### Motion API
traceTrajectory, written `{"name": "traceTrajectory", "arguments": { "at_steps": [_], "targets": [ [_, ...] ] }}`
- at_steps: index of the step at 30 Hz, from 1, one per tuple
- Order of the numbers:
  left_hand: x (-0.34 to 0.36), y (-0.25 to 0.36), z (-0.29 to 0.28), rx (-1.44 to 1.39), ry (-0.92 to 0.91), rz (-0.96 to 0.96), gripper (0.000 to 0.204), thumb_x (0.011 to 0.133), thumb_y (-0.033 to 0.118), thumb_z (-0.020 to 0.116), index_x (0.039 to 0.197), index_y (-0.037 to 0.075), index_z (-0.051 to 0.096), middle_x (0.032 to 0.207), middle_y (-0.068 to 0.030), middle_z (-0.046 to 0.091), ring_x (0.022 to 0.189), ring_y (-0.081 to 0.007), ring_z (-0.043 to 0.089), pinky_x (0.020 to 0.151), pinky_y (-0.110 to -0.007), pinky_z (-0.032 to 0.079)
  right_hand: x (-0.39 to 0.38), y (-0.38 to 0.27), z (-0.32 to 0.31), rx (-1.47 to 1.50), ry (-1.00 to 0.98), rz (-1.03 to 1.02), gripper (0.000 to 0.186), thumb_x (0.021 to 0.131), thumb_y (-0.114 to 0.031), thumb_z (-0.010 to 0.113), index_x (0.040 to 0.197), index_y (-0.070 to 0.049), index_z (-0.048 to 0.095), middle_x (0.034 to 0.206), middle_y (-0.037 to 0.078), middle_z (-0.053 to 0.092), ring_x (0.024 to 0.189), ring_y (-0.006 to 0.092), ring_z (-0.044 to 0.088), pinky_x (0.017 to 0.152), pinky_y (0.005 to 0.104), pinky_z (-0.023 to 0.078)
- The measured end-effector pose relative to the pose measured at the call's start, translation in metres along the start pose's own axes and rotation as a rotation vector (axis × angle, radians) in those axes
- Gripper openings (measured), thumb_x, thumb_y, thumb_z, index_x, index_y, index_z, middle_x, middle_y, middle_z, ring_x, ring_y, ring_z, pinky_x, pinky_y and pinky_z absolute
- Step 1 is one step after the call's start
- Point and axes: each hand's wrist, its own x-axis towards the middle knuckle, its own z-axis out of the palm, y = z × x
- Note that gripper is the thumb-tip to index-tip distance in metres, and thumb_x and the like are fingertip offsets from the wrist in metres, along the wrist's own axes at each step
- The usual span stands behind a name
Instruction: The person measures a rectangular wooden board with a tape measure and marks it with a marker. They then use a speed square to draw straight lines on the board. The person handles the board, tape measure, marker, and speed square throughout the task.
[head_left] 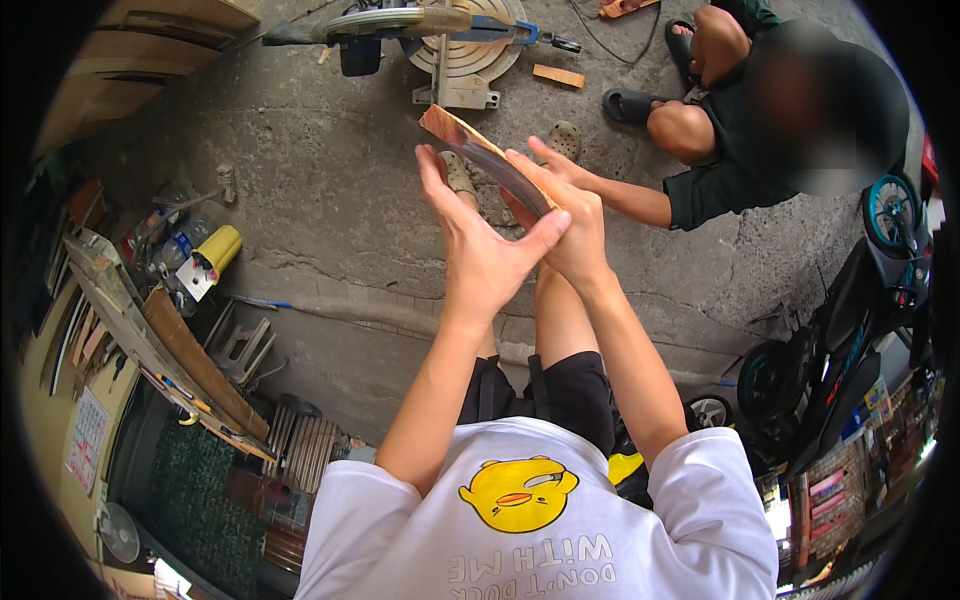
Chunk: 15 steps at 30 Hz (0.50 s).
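Observation:
A short wooden board [492, 158], with a pale edge and a grey-brown face, is up in front of me, tilted, its far end pointing away to the left. My right hand [580, 225] is closed round its near right part, fingers along the edge. My left hand [472, 245] cups it from the left, the thumb at the near end and the fingers stretched along the side; their exact contact is partly hidden. Just beyond my right hand is another person's hand [562, 170], reaching in from the right; whether it touches the board I cannot tell.
A miter saw [465, 50] stands on the concrete floor ahead, with a wood offcut [558, 76] beside it. The other person [720, 150] squats at the right. A motorbike [840, 320] stands right; a yellow container [220, 250], a grey stool [240, 345] and leaning boards [165, 330] are left.

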Motion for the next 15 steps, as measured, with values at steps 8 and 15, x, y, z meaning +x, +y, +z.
{"name": "traceTrajectory", "arguments": {
  "at_steps": [8,15],
  "targets": [
    [-0.029,-0.01,-0.008,-0.263,0.059,-0.001,0.126,0.075,0.044,0.084,0.155,0.002,-0.004,0.158,-0.0277,0.011,0.148,-0.0401,0.018,0.121,-0.046,0.016,0.001,-0.015,-0.011,0.062,-0.04,0.041,0.053,0.072,-0.007,0.08,0.124,-0.008,0.069,0.11,0.015,0.072,0.11,0.0356,0.067,0.095,0.0401,0.05],
    [-0.04,-0.059,-0.047,-0.412,0.013,-0.454,0.056,0.107,0.045,0.04,0.14,0.0,0.043,0.139,-0.0159,0.052,0.124,-0.0265,0.056,0.103,-0.038,0.043,-0.022,-0.028,-0.04,0.044,-0.057,-0.008,0.055,0.069,0.001,0.078,0.123,-0.006,0.068,0.112,0.021,0.07,0.109,0.0341,0.068,0.091,0.0379,0.053]
  ]
}}
